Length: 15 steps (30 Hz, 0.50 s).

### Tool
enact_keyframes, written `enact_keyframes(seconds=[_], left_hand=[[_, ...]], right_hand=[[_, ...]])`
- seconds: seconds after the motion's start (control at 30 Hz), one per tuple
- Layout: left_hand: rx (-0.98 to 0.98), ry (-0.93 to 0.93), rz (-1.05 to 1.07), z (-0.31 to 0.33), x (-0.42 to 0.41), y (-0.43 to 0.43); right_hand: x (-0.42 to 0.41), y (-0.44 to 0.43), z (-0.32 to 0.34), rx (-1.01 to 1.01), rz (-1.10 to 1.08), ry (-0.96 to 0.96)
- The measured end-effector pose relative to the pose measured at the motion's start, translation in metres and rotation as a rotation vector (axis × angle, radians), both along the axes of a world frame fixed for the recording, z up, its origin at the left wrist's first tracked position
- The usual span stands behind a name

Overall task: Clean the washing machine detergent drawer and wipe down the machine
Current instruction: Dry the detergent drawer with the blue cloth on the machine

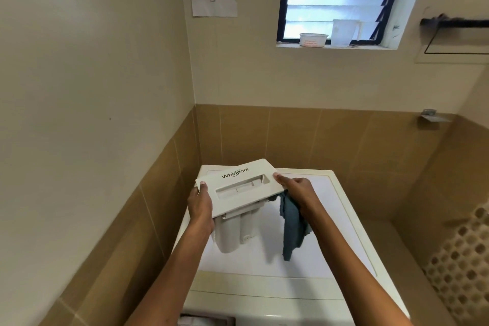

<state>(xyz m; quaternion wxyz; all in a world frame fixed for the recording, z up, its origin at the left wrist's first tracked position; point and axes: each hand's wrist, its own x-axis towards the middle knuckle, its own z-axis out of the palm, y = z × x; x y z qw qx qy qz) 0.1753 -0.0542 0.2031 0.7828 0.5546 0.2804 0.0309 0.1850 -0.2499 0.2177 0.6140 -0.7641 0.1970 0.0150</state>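
Observation:
I hold the white detergent drawer [238,188] in the air above the washing machine top [330,241], its front panel with the brand name facing me and its compartments hanging down behind. My left hand [200,206] grips the panel's left end, thumb on the front. My right hand [296,190] grips the right end with the thumb on the panel edge and also holds a blue-grey cloth [292,230] that dangles below the palm. At the bottom edge of the view the open drawer slot [206,320] in the machine's front is partly visible.
The machine stands in a corner, with a tiled wall [132,206] close on the left and behind. A window sill [330,45] high up holds a small tub and a jug. A perforated basket [465,267] is at the right, and a wall rack [455,24] at upper right.

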Motion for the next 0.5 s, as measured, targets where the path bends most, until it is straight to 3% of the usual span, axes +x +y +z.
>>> enact_keyframes(seconds=[0.13,0.23,0.33,0.4,0.5], left_hand=[[-0.133,0.044,-0.065,0.007,-0.008,0.002],[-0.212,0.041,-0.148,0.009,-0.008,0.004],[-0.153,0.041,-0.170,0.007,-0.007,-0.001],[-0.092,0.039,-0.151,0.008,-0.009,-0.004],[-0.063,0.027,-0.167,0.009,-0.006,-0.003]], right_hand=[[-0.001,-0.009,0.020,-0.316,-0.215,-0.173],[0.016,0.001,0.042,-0.555,0.016,-0.307],[0.023,0.031,0.046,-0.930,0.333,-0.139],[0.014,0.055,0.041,-1.116,0.406,-0.115],[-0.003,0.089,0.036,-1.160,0.465,-0.278]])
